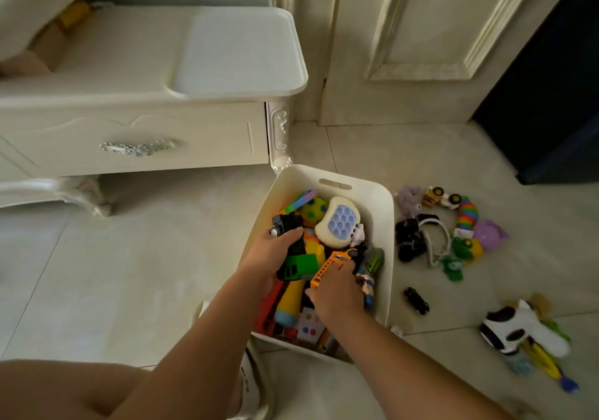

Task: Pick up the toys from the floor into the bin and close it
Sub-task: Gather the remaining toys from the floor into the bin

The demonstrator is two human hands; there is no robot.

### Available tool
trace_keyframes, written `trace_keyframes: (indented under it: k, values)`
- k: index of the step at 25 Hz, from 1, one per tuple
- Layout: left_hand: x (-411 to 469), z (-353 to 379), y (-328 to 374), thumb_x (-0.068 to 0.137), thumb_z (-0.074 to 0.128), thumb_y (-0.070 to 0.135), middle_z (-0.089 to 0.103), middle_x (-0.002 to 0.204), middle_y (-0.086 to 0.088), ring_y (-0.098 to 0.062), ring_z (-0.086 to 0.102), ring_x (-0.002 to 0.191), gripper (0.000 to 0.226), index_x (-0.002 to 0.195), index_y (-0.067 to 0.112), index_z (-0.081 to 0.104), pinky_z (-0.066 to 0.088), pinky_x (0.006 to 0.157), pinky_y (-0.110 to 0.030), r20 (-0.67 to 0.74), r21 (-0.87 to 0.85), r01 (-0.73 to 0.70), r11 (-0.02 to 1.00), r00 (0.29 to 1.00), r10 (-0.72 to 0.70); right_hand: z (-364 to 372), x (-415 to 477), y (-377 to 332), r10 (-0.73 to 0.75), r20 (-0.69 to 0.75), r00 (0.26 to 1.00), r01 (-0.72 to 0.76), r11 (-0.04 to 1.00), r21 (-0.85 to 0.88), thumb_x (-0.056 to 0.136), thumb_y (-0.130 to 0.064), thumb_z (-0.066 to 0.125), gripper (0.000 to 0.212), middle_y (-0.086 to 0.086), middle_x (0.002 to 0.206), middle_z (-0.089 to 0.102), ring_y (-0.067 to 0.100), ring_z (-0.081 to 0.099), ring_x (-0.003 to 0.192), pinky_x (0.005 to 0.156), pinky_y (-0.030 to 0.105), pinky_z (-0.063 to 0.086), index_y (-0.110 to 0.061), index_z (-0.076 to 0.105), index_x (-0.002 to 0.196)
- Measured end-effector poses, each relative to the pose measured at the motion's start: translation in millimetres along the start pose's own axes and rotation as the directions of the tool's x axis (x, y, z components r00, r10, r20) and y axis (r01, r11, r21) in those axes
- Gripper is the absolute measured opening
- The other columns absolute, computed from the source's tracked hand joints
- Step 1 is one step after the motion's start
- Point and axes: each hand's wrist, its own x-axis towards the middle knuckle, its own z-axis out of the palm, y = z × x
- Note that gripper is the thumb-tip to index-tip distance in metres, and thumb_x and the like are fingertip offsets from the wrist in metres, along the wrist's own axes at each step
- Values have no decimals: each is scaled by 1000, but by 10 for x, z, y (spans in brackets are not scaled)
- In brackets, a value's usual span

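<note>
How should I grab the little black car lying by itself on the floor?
From above, pinch its two long sides at the middle. The black car lies flat and alone beside the bin, so nothing blocks the way down.

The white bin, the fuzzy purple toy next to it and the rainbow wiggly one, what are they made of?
The white bin looks like hard plastic: smooth, matte walls with a moulded handle slot. The fuzzy purple toy seems to be soft plush; its outline is fluffy, though blurred. The rainbow toy looks like glossy plastic, built of ribbed coloured segments.
</note>
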Motion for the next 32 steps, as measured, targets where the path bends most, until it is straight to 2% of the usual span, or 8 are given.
trace_keyframes:
  k: [7,11,13,15,19,23,26,32]
  values:
    - [149,-93,-161,54,74,53,74,97,-13,-34,71,91,50,89,18,69,56,82,-57,37,131,44,990,998,-49,98,108,36,-199,178,964,259,852,-455,98,-16,40,33,12,135,38,30,39,124,86,38,45,-7,53,128]
    - [100,-89,-200,77,75,38,72,103,-11,-28,70,93,42,109,14,64,57,87,-49,96,225,68,972,991,-91,-133,221,37,-135,113,984,127,989,76,97,-15,42,31,13,122,56,31,57,109,80,37,49,-9,57,123]
    - [89,-46,-233,84,71,35,72,101,-10,-27,70,94,37,111,11,65,57,88,-45,143,158,142,977,976,-165,-343,254,70,-96,208,973,-40,821,569,97,-27,44,37,5,120,57,21,58,98,79,33,47,-22,51,133]
    - [25,7,-242,88,64,41,70,112,-12,-31,69,101,39,115,13,65,55,89,-48,269,-3,266,964,928,-256,-470,214,83,-211,376,902,-143,677,722,89,-38,57,50,-3,123,55,15,55,109,93,34,47,-37,42,137]
    - [-11,32,-254,83,48,71,55,135,-7,-27,56,118,72,132,19,52,46,90,-51,204,173,324,930,912,-356,-343,116,184,-275,302,913,51,810,584,73,-30,79,82,0,126,56,17,56,114,95,32,48,-31,34,141]
    - [111,-29,-198,97,38,50,59,128,-20,-34,59,108,56,123,5,60,49,89,-39,13,491,107,865,991,-130,-267,55,232,-351,349,869,212,901,379,72,-26,77,69,0,126,57,16,57,110,91,34,51,-19,43,132]
    - [191,-115,-267,97,42,31,63,118,-25,-27,56,78,40,113,-1,60,49,74,-36,39,744,-19,668,999,-16,-195,-33,178,-423,486,765,365,906,214,77,-21,72,63,0,133,54,17,54,117,94,29,48,-21,47,135]
    - [296,-12,-495,98,40,20,57,125,-22,-29,56,111,30,110,1,60,43,92,-37,184,924,-161,347,982,-34,-87,-27,187,-448,532,719,365,894,260,87,-22,67,57,-4,135,50,17,47,128,105,26,38,-29,48,140]
